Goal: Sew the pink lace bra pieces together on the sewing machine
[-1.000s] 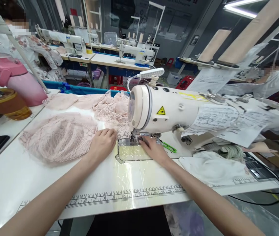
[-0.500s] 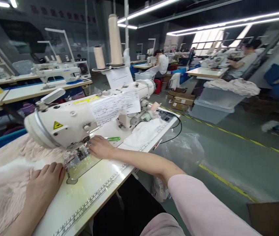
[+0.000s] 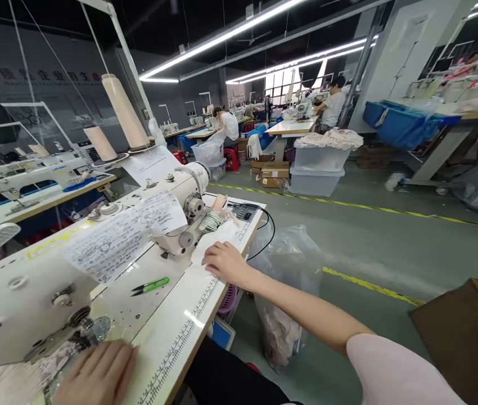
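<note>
Two hands | left hand [image 3: 95, 374] edge-cropped, splayed flat | right hand [image 3: 224, 262] on cloth [image 3: 222, 234], grasp unclear

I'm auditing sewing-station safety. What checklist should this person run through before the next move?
1. Needle clear of left hand: cannot tell; the hand lies flat beside the machine, and the needle is hidden.
2. Grip of right hand on white cloth: cannot tell; the fingers rest on it.
3. Loose snips untouched: ok; they lie on the table between the hands.
4. Pink lace flat by the left hand: cannot tell; mostly out of frame.
5. Black cable clear of right hand: ok; it loops off the table's end beyond it.
6. View on needle: not ok; the camera faces the table's right end.
</note>
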`<state>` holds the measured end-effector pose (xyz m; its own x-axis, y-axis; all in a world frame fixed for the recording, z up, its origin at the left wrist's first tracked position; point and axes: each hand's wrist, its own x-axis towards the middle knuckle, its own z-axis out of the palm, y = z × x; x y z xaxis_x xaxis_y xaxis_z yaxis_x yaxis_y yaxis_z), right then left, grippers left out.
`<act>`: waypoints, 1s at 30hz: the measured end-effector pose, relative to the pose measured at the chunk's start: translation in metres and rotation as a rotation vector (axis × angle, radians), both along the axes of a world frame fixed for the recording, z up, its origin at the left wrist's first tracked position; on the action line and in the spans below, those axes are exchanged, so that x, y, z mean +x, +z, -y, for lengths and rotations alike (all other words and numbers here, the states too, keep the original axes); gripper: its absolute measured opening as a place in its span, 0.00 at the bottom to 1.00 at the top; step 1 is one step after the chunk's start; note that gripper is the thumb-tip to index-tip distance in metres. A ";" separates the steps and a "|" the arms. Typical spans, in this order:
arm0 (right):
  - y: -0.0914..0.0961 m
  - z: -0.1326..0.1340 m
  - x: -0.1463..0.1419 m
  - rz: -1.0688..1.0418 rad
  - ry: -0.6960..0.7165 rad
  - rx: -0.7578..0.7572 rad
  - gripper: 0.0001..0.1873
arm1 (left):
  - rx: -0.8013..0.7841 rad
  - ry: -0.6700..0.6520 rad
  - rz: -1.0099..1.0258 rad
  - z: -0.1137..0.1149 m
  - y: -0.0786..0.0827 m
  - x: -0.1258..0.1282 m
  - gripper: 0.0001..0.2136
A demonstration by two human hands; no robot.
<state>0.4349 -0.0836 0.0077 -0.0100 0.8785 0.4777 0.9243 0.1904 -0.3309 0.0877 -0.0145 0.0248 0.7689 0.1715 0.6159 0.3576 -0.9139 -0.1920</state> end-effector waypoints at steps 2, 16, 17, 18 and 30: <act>-0.006 -0.002 0.014 -0.123 -0.056 0.032 0.08 | 0.146 -0.078 -0.106 0.003 0.007 0.042 0.05; -0.022 -0.036 0.112 -0.494 -0.316 0.298 0.21 | -0.386 0.218 -0.133 -0.014 -0.025 0.261 0.29; -0.023 -0.038 0.112 -0.484 -0.322 0.295 0.22 | -0.394 0.215 -0.130 -0.015 -0.029 0.266 0.28; -0.023 -0.040 0.112 -0.472 -0.329 0.288 0.22 | -0.401 0.215 -0.128 -0.016 -0.032 0.270 0.27; -0.009 -0.043 0.116 -0.256 -0.419 0.073 0.19 | -0.595 0.253 -0.198 -0.005 0.001 0.216 0.34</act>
<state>0.5513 -0.0407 -0.0017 0.4630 0.7458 0.4789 0.8168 -0.1493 -0.5573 0.3039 -0.0090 0.0262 0.7491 0.6276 0.2121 0.5846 -0.7768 0.2339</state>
